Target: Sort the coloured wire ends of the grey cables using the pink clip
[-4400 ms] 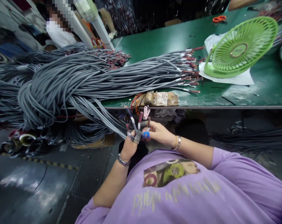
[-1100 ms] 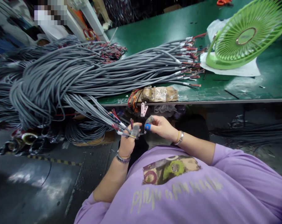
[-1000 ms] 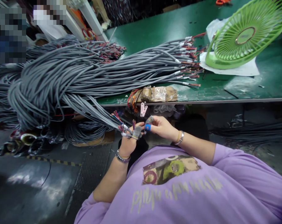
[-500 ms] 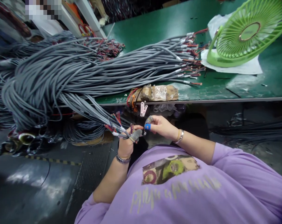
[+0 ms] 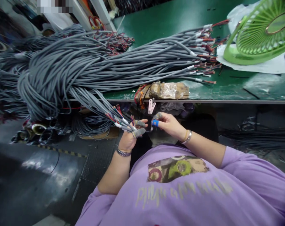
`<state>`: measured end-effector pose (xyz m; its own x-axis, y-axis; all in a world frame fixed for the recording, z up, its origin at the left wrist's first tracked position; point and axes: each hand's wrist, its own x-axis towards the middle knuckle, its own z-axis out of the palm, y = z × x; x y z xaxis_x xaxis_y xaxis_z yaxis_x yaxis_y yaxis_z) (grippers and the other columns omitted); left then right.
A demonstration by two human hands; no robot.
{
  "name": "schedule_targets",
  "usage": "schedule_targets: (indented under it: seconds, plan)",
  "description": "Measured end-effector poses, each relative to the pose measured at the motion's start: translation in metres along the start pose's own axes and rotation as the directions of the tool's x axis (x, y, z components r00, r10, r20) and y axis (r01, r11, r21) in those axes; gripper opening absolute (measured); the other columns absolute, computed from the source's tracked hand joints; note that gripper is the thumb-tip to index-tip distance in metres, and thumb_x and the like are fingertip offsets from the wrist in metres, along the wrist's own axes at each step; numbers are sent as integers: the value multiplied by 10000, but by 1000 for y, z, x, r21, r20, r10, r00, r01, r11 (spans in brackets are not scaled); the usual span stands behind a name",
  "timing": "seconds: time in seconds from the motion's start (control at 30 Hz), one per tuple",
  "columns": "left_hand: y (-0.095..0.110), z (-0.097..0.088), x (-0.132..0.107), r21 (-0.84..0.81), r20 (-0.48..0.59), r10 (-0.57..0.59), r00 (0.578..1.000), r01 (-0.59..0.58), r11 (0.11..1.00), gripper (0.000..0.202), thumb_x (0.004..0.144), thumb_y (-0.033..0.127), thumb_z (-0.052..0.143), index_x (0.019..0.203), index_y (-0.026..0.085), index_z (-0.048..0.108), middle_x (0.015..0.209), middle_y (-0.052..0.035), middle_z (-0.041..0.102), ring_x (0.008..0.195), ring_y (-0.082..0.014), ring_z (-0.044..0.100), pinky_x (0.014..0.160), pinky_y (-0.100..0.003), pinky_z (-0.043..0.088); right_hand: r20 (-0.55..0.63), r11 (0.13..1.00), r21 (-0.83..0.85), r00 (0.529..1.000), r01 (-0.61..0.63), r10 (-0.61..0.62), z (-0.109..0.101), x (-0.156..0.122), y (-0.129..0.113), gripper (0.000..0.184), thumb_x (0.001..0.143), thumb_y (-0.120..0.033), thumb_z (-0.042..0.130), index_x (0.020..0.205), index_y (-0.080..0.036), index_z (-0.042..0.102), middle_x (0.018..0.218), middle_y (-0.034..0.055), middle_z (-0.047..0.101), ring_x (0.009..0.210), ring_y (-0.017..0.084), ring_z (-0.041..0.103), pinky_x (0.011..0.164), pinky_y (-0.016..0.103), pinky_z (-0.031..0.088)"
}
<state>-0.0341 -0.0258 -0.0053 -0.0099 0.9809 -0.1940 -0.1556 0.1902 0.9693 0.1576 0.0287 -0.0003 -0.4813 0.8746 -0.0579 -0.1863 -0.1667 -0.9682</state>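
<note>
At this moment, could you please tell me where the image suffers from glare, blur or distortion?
In the head view, pale glare marks the floor at lower left, a softer sheen the green table; there too, the purple shirt looks stretched toward the lower right, its lettering smeared; same view, the grey cables in the left hand are fairly clear.

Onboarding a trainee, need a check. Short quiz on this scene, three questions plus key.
1. Multiple choice: what is the left hand holding?
a) a screwdriver
b) gray cables
c) a roll of tape

2. True or false: the green fan stands on a white sheet.

3. Short answer: what colour is the small clip just below the taped block in the view?

Key: 1. b. 2. True. 3. Pale pink.
</note>
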Motion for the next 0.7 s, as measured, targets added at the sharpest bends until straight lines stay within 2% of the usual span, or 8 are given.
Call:
schedule_targets:
  seconds: [0.07,0.2,0.27,0.33,0.4,0.53,0.63,0.7]
  plan:
    - [-2,-3,-1,46,49,1,999,-3,999,386,727,378,764,1058,184,725,1094,-102,709,797,-149,640,592,-230,448,-31,1000,18,999,-24,24,2,1,2,270,683,-349,747,728,-153,567,606,-38,552,491,65,444,449,201,376]
    - [-6,-2,-3,186,161,17,987,-47,982,481,853,505,602,1195,176,678,738,-39,680,629,-125,567,621,-262,452,-48,988,119,994,-94,100,9,5,5,334,660,-391,767,776,-155,561,579,-50,553,439,58,452,424,195,402]
    - [-7,3,-3,270,217,29,976,-88,959,421,839,512,616,1080,183,720,729,-37,668,671,-149,585,666,-284,475,-20,980,155,991,-127,131,14,8,5,346,662,-401,764,784,-157,550,600,-32,591,464,70,503,443,193,424]
    - [-8,9,-3,337,245,51,968,-134,932,342,800,502,664,925,193,740,811,-54,688,787,-188,619,764,-318,496,10,976,167,990,-139,139,18,9,6,346,675,-412,752,801,-161,550,606,-18,610,493,84,536,452,189,426]
    - [-9,14,-3,363,209,78,975,-152,919,296,779,486,689,857,203,730,862,-60,695,867,-216,628,837,-347,495,24,975,187,993,-118,116,19,10,7,334,704,-418,724,841,-163,559,651,-3,631,537,93,560,476,191,432]
    - [-11,21,-6,386,109,144,984,-175,906,248,837,450,630,850,214,705,832,-50,687,826,-206,633,858,-361,495,-10,978,207,1000,-20,22,15,4,13,363,685,-379,741,918,-177,550,792,5,633,653,102,570,564,211,454]
    - [-15,24,-6,438,82,236,968,-248,864,199,794,417,683,838,223,695,868,-53,689,882,-221,634,920,-379,481,6,999,37,1000,24,-24,16,-1,18,358,660,-374,772,873,-173,565,691,-32,552,602,95,486,559,223,419]
    - [-17,24,-6,473,111,272,956,-291,832,198,758,397,719,851,225,694,895,-62,692,921,-238,634,942,-400,476,22,995,-88,998,53,-51,17,-3,20,288,701,-383,742,804,-166,583,656,-33,531,588,93,451,572,235,408]
